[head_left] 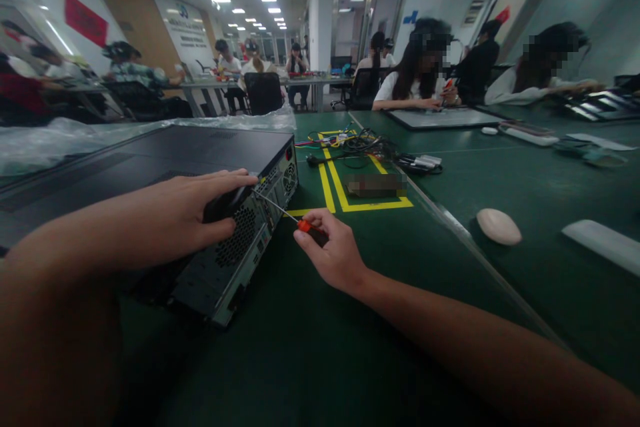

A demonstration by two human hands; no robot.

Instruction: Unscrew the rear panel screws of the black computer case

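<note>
A black computer case [200,147] lies on its side on the green table, its rear panel with vents and ports turned toward the right. My left hand [215,203] rests over the top rear edge, fingers stretched out and thumb spread down against the panel. In my right hand [330,243] is a screwdriver [303,225] with a red and dark handle. Its thin metal shaft slants up to the left, and the tip meets the rear panel close to my left fingertips. Whether a screw sits under the tip is too small to tell.
Behind the case lies clear plastic wrap [240,121]. Yellow tape [327,187] marks the table near a tangle of black cables [370,144]. A pale oval object [499,226] and a white bar [603,245] lie to the right. Across the table, people [425,73] work.
</note>
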